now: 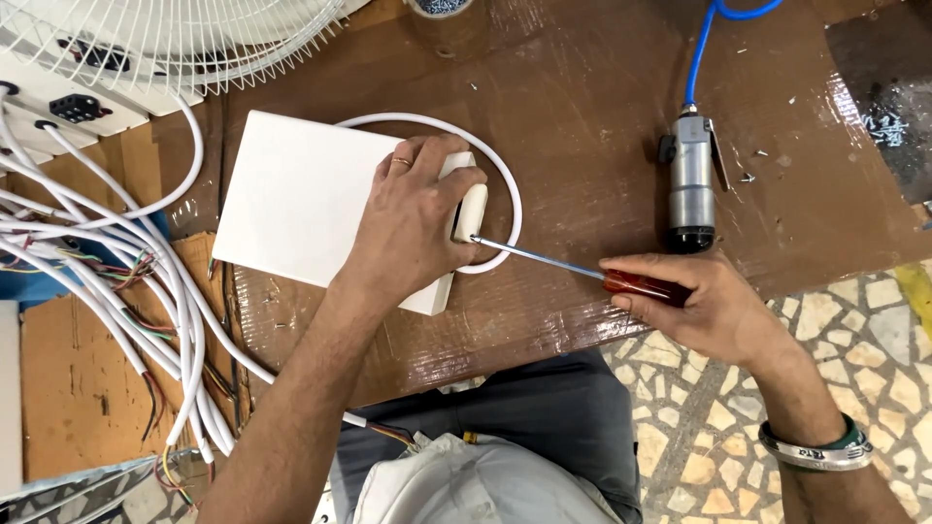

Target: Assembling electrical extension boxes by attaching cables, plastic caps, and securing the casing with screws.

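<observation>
A white box [301,199] with a white cable [505,184] lies on the glossy brown tabletop [582,126]. The screwdriver [582,272] has a red handle and silver shaft. The air tool [691,184] is grey with a blue hose [701,49]. The floor [874,330] is beige stone mosaic.

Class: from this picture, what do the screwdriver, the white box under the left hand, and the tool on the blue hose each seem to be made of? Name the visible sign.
Screwdriver: thin shiny shaft, likely steel; translucent red handle, probably plastic.
White box: smooth, matte, evenly white, looks like moulded plastic.
Air tool: grey, dully gleaming barrel, apparently metal; its hose looks like flexible plastic.
</observation>
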